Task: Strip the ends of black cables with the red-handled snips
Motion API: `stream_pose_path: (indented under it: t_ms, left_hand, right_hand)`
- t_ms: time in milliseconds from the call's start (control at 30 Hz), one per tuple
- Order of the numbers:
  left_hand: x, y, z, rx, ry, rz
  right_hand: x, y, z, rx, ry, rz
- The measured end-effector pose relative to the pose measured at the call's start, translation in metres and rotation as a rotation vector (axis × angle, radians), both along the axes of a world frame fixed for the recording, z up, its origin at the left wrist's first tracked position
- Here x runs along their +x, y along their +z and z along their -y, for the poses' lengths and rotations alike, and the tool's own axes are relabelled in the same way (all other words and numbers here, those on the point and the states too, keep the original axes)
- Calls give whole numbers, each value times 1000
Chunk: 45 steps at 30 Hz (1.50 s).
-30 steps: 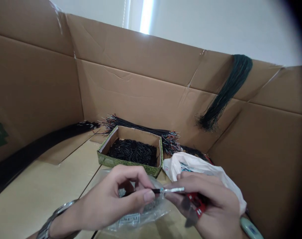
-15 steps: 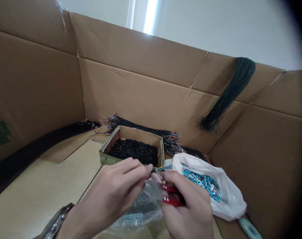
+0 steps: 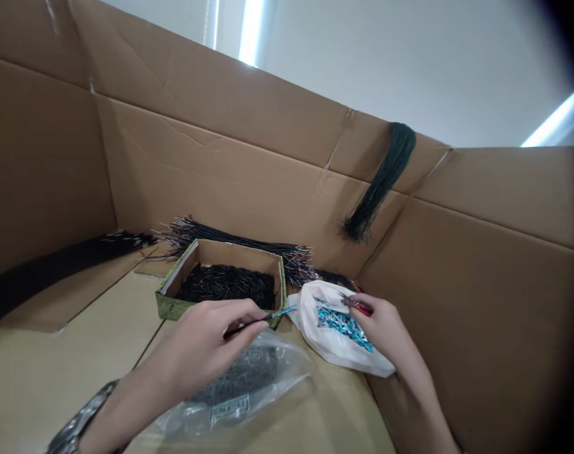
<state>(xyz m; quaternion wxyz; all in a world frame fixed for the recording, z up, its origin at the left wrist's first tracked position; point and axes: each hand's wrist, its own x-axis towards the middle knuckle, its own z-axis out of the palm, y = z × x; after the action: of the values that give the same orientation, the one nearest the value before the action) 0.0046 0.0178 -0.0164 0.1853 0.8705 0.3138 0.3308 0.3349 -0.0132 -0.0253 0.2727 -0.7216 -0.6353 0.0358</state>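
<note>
Pinching black cable (image 3: 242, 328) between thumb and fingers, left hand (image 3: 206, 343); thin coloured wires (image 3: 284, 311) stick out of the cable end, pointing right toward the white bag (image 3: 331, 354). Cable is above the clear plastic bag (image 3: 289, 362), just in front of the green box (image 3: 171, 308). Right hand (image 3: 384, 325) grasping red-handled snips (image 3: 362, 308), over the white bag's mouth, apart from the cable; exact blade position too small to tell. White bag holds blue and silvery scraps (image 3: 341, 325). Green box holds short black pieces (image 3: 225, 284). Clear bag lies on desk (image 3: 102, 353), label facing up, dark contents blurred. Cable bundle (image 3: 239, 234) lies behind the box; long black bundle (image 3: 64, 261) at left. Dark green strands (image 3: 385, 167) hang over cardboard wall (image 3: 244, 170). Watch (image 3: 86, 416) on left wrist.
</note>
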Motion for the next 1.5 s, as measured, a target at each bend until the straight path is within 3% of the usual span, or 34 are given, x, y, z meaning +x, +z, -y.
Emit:
stream_pose_path:
  t_ms: [133,233,367,533,633,733,833,1100,1500]
  left_hand:
    - [-3,9,5,-68,-20,97]
    - [-3,12,8,-115,-68,139]
    - [-4,12,10,-151,-86,149]
    - [-5,15,15,-297,-108,168]
    - [-5,18,20,-322,-148,182]
    - [-8,18,25,-301,-153,185]
    - [-11,15,26,-267,-102,199]
    - [-9,8,22,-249,-73,200]
    - [-4,-6,19,-742,-339,447]
  right_hand:
    - [37,-35,-8,-159,-145,15]
    - [42,-42,-9,-144,-197,-17]
    - [13,-21,-10,4,-22,-117]
    - [-72,19,9,216,264,-276]
    - [-118,34,21,403,528,-430]
    - [-142,41,23,510,568,-504]
    - [-146,40,16,553,548,-561]
    - [-141,32,4,649,661,-570]
    - [-148,24,-4,782,675,-566]
